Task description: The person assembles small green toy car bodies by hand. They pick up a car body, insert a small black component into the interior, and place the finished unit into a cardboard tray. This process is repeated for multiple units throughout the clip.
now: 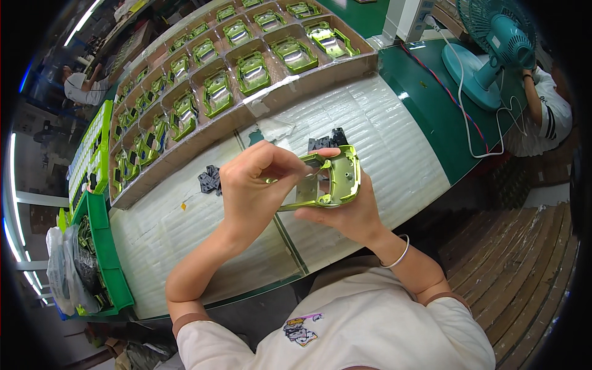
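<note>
Hands meet at frame centre: the right hand [345, 213] cradles a lime-green plastic housing [333, 179] while the left hand [256, 185] pinches something small into it. Beyond, black clips [211, 180] wait; cardboard trays [320, 71] upper left hold many housings.

The green housing [336, 179] looks like glossy, metallic-painted plastic. White ribbed foam sheet [382, 129] covers the smooth green desk [431, 105]. The tray [308, 77] is matt brown cardboard.

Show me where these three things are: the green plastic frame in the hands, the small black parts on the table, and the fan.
green plastic frame [343, 179], head view, on its right side wall.
small black parts [210, 180], head view, middle of the left pile.
fan [501, 31], head view, on its round grille.
</note>
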